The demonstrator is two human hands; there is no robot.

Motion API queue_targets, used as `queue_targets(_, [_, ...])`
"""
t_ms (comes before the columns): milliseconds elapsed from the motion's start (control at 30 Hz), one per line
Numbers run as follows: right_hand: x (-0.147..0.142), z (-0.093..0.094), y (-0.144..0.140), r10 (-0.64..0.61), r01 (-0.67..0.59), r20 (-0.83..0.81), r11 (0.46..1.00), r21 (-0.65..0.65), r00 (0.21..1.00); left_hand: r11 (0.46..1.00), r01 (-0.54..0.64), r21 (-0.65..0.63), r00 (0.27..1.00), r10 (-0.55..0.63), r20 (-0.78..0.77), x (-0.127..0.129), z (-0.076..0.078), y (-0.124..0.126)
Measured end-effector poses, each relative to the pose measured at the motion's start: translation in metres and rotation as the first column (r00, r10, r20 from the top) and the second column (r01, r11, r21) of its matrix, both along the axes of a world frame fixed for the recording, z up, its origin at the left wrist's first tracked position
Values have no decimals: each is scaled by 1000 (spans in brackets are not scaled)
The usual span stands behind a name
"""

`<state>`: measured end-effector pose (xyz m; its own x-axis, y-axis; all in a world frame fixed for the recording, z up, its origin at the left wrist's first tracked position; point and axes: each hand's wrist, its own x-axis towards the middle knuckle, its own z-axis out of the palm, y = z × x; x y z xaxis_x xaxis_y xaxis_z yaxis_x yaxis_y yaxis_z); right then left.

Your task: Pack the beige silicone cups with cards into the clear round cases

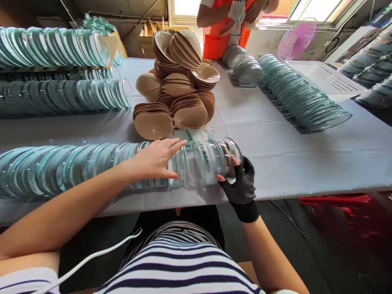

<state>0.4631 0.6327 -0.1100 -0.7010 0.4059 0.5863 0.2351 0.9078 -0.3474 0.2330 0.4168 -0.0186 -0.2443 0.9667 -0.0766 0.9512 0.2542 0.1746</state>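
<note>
A long row of clear, round plastic shells (76, 165) lies nested on its side along the near table edge. My left hand (156, 159) rests on top of this row, bare, with thumb and fingers spread. At the right end, my right hand (241, 179), in a black dotted fingerless glove, grips a group of end shells (211, 161) between thumb and fingers. Motion slightly blurs that group. Printed clear film (190, 136) shows just behind the shells. Beyond it stands a pile of beige bra cups (154, 124), stacked in several bundles.
More nested clear shells (61, 94) lie at the back left, and another row (303, 94) slants across the right. A white perforated basket (327, 77) sits behind that row. Across the table stands a person in an orange vest (211, 38). A white cable (101, 255) hangs near my lap.
</note>
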Motion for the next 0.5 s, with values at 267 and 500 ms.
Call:
queue_targets(267, [-37, 27, 18, 165, -179, -100, 972, -154, 981, 960, 271, 76, 961, -266, -69, 23, -7, 44])
queue_targets(500, [-62, 35, 80, 321, -291, 39, 898, -331, 946, 933, 344, 101, 935, -331, -124, 21, -10, 32])
